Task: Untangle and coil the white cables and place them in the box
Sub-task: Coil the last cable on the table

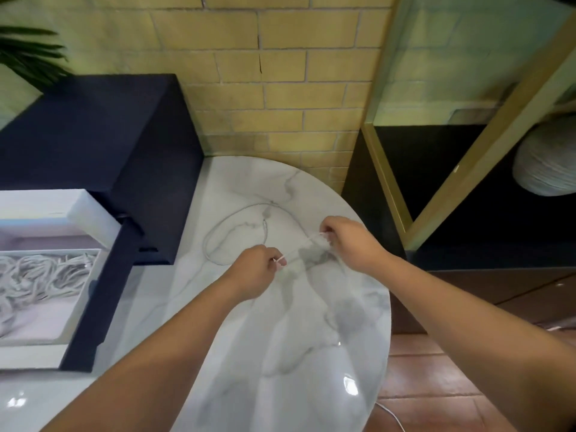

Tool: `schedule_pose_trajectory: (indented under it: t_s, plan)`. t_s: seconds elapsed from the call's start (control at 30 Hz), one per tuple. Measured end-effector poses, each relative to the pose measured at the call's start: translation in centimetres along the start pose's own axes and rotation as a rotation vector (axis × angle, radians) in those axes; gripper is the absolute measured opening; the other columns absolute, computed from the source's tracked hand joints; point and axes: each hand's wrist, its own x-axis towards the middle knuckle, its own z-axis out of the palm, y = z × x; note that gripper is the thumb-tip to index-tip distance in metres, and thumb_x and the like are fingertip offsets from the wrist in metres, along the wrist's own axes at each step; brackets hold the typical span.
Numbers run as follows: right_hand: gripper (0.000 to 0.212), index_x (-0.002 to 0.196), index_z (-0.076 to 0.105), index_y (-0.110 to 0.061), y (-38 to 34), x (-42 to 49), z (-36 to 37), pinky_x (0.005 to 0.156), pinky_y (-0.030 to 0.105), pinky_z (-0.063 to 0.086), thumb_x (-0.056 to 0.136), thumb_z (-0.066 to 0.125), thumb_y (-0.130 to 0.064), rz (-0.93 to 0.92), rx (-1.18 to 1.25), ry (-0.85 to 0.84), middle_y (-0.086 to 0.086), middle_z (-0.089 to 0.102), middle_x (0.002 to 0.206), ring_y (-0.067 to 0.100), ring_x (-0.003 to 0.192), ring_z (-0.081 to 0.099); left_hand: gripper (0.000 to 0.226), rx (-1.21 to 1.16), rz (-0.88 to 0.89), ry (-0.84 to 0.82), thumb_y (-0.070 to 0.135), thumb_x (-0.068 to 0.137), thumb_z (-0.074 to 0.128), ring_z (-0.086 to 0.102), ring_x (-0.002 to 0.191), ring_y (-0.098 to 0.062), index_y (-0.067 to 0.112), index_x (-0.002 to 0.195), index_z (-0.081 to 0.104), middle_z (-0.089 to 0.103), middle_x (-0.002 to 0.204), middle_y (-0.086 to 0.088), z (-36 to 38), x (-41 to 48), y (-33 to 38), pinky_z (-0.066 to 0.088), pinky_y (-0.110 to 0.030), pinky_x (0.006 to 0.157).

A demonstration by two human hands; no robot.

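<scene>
Both hands are above the middle of the round marble worktop (pixel 296 353).

Left hand (pixel 258 271): fingers curled, thumb and fingertips pinching the white cable (pixel 299 249) close to what looks like a plug end. Blur prevents certainty.

Right hand (pixel 349 241): fingers likewise curled, pinching the same cable further along.

The short run between the two pinches is pulled straight and lifted clear of the marble. My reading is that the tension lets me follow the strand and set the first turn of a coil.

The slack (pixel 232 227) lies on the worktop toward its far edge as one loose, open loop. I see no knot, though crossings are hard to judge.

The box (pixel 104 285) stands open just beside the worktop's left edge, with a heap of white cables (pixel 40 272) already inside. It is probably kept close so a finished coil needs only a short carry.

Judgement: this cable is free of tangles, and coiling has not yet begun.
</scene>
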Motion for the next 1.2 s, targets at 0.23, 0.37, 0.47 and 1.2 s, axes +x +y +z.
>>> schedule_pose_trajectory:
  t_s: [0.23, 0.37, 0.47, 1.2]
  plan:
    - [0.014, 0.102, 0.059, -0.012, -6.4, -1.3, 1.0, 0.072, 0.035, 0.049, 0.098, 0.046, -0.014, 0.085, 0.115, 0.189, 0.004, 0.063, 0.091, 0.021, 0.082, 0.058, 0.031, -0.286, -0.113, -0.033, 0.008, 0.096, 0.037, 0.055, 0.085, -0.012, 0.017, 0.102, 0.066, 0.061, 0.104, 0.001, -3.5, -4.1, 0.1, 0.047, -0.024, 0.071]
    - [0.014, 0.1, 0.064, -0.014, -9.3, -1.9, 1.7, 0.074, 0.034, 0.05, 0.095, 0.051, -0.013, 0.086, 0.057, 0.19, 0.002, 0.066, 0.094, 0.02, 0.085, 0.059, 0.034, -0.371, -0.087, -0.094, 0.04, 0.1, 0.042, 0.046, 0.076, -0.007, 0.019, 0.098, 0.068, 0.048, 0.082, 0.012, -5.6, -7.2, 0.7, 0.038, -0.025, 0.069]
    - [0.013, 0.098, 0.066, -0.015, -11.4, -2.5, 2.0, 0.075, 0.033, 0.049, 0.094, 0.053, -0.015, 0.053, 0.037, 0.147, 0.001, 0.067, 0.094, 0.019, 0.086, 0.059, 0.037, -0.558, -0.056, -0.139, 0.04, 0.101, 0.039, 0.027, 0.052, -0.01, 0.016, 0.09, 0.066, 0.032, 0.064, 0.006, -6.7, -8.9, 1.1, 0.026, -0.021, 0.049]
    - [0.033, 0.119, 0.06, -0.015, -21.5, -7.6, 0.2, 0.067, 0.026, 0.039, 0.103, 0.038, -0.034, 0.131, 0.183, -0.335, -0.002, 0.058, 0.088, 0.016, 0.078, 0.051, 0.022, -0.956, 0.218, 0.141, 0.006, 0.101, 0.044, 0.065, 0.108, -0.011, 0.013, 0.11, 0.063, 0.068, 0.112, -0.003, -9.5, -10.8, 1.3, 0.05, -0.023, 0.094]
